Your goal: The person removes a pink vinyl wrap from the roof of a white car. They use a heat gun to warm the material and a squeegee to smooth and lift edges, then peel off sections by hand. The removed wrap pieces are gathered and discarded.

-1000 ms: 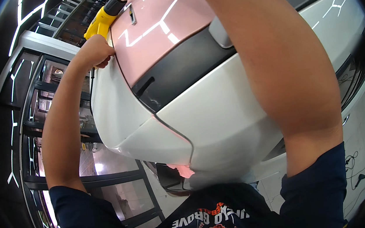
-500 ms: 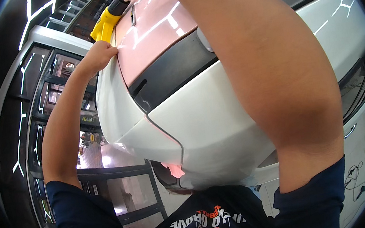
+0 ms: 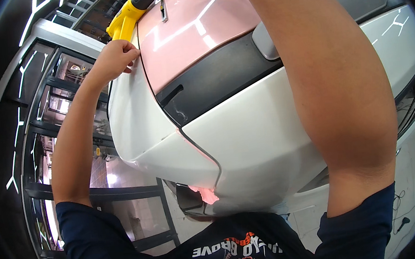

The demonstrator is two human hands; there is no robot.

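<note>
My left hand [image 3: 119,58] is by the seam where a glossy pink panel [image 3: 190,24] meets the white body panel [image 3: 132,104] of a car. Its fingers are curled, thumb against forefinger; anything pinched there is too small to make out. Just beyond it, a yellow and black heat gun [image 3: 129,18] rests on the car, handle end close to my knuckles. A slim cutter knife [image 3: 162,10] lies on the pink panel. My right forearm reaches over the panel to the top edge, with the hand out of sight.
A black trim strip [image 3: 212,79] crosses below the pink panel, ending at a silver badge [image 3: 263,42]. Crumpled pink film [image 3: 206,194] hangs at the lower seam. Dark-framed glass cabinets [image 3: 67,98] stand left, a ladder [image 3: 76,14] behind. A cable [image 3: 399,203] lies on the floor at right.
The view has shifted, so the car appears farther right. My left fingers have lifted slightly off the seam and show more apart from the fist. My right hand has left the top edge.
</note>
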